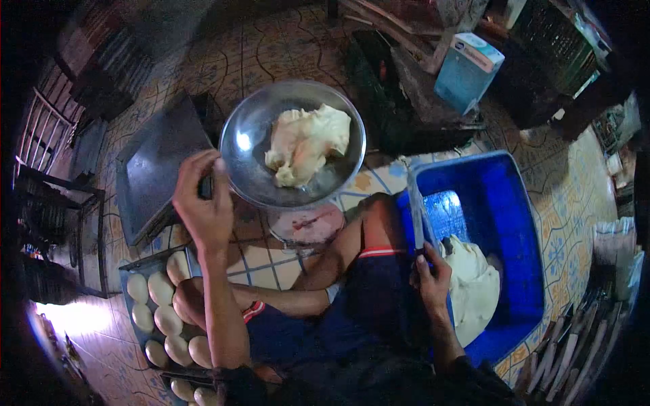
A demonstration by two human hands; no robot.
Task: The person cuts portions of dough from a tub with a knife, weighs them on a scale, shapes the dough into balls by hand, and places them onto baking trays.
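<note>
My left hand (pixel 203 199) is raised beside the left rim of a round metal bowl (pixel 247 172). Its fingers are curled but apart from the thumb, with nothing visible between them. A large, uneven lump of pale dough (pixel 308 145) lies in the bowl. My right hand (pixel 433 277) grips the dark handle of a long-bladed knife (pixel 414 210), blade pointing away from me along the left wall of a blue plastic crate (pixel 531 223). More pale dough (pixel 474 287) sits in the crate, just right of that hand.
At the lower left, a dark tray (pixel 135 331) holds several round dough balls (pixel 168 320). Behind it lies a dark flat metal pan (pixel 159 166). A pinkish round object (pixel 308 224) is partly under the bowl. A blue-and-white box (pixel 469 72) stands at the back right.
</note>
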